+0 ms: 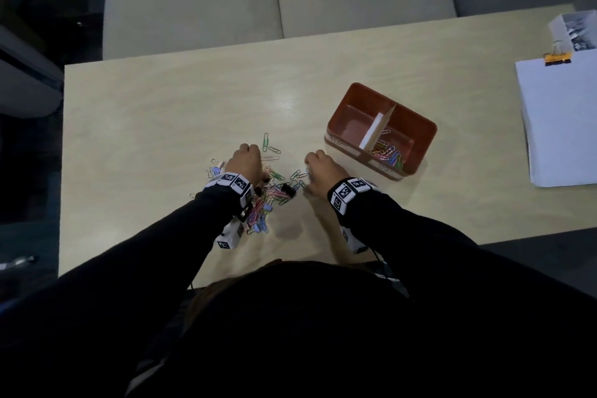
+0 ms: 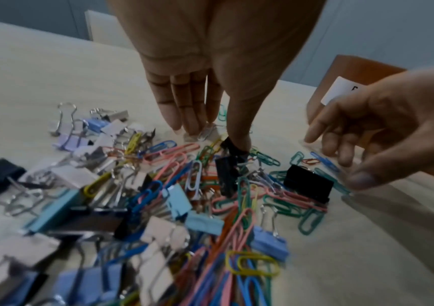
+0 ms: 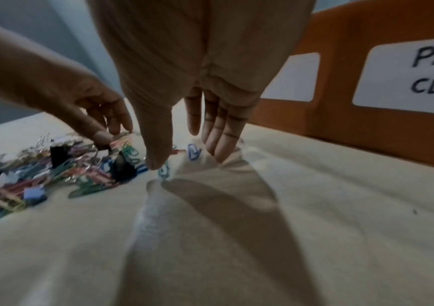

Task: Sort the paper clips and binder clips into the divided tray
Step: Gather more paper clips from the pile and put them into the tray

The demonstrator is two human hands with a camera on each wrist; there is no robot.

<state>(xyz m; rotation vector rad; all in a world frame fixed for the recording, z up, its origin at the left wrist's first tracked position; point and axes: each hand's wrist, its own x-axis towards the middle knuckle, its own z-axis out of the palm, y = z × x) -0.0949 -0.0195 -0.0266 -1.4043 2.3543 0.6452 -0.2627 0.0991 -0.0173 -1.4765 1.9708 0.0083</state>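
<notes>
A mixed pile of coloured paper clips and binder clips (image 1: 269, 199) (image 2: 184, 196) (image 3: 53, 171) lies on the table in front of me. My left hand (image 1: 247, 157) (image 2: 216, 138) is over its far edge. Its straight fingers touch a pale clip (image 2: 206, 132) and its thumb rests on a black binder clip (image 2: 233, 149). My right hand (image 1: 318, 165) (image 3: 188, 161) has its fingertips on the table right of the pile, thumb on a teal paper clip (image 3: 164, 171), with a blue paper clip (image 3: 193, 152) between. The orange divided tray (image 1: 352, 131) (image 3: 341, 116) stands to the right, with paper clips (image 1: 387, 152) in its right compartment.
A stack of white paper (image 1: 559, 126) with an orange binder clip (image 1: 557, 58) lies at the table's right edge, and a small white box (image 1: 578, 31) stands behind it. Pale seat cushions (image 1: 193, 0) lie beyond the table's far edge. Loose paper clips (image 1: 266, 142) are scattered past the pile.
</notes>
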